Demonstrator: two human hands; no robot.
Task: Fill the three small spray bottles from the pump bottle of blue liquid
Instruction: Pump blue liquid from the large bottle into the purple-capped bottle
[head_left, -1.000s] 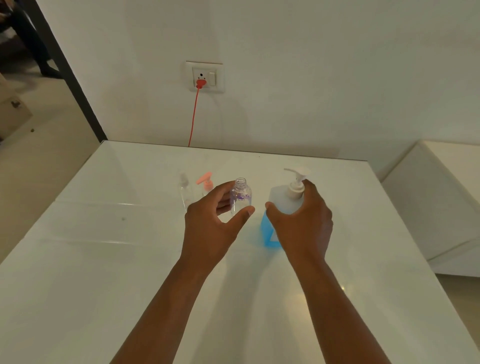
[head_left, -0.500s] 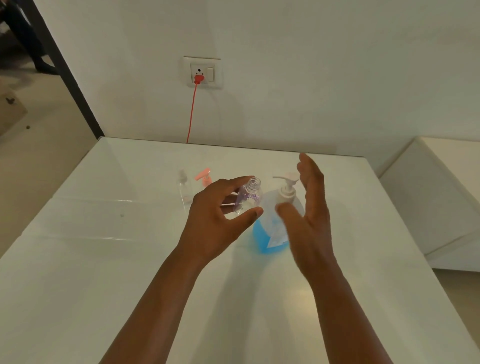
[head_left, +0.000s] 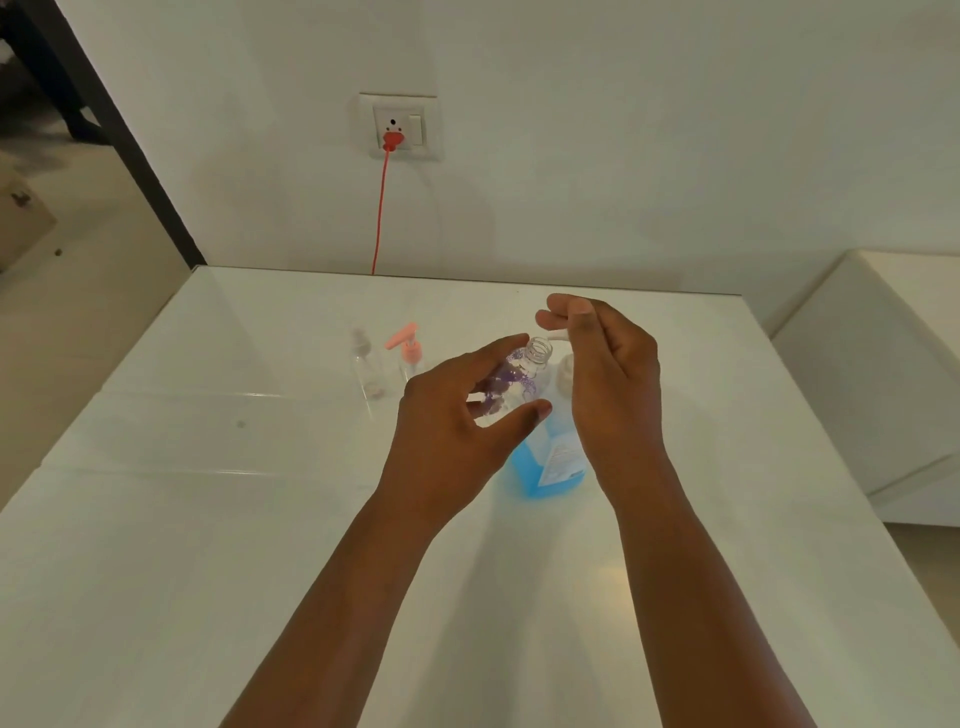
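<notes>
The left hand (head_left: 457, 426) has its grip closed round a small clear spray bottle (head_left: 519, 376) with purple markings, thumb on the near side and fingers on the far side, and holds it tilted with its uncapped threaded mouth up and to the right. The right hand (head_left: 605, 384) sits over the white pump head of the pump bottle (head_left: 545, 462), its fingers curled over the top of the pump; the white nozzle (head_left: 557, 336) pokes out from under the fingertips and ends just beside the rim of the small bottle's mouth. Whether the nozzle tip is touching that rim is hard to say from this angle.

The pump bottle stands upright on the white glossy worktop (head_left: 208, 519), between the two wrists, with blue liquid showing in its lower part and a pale label on its right face.

Further back and to the left, two more small bottles stand side by side on the worktop: a clear one with a clear spray cap (head_left: 366, 366) and, just right of it, one with a pink pump top (head_left: 408, 351).

On the wall behind, a red plug (head_left: 393, 139) sits in a white socket plate (head_left: 400, 127), and its red cord (head_left: 381, 213) hangs down behind the worktop's far edge.
</notes>
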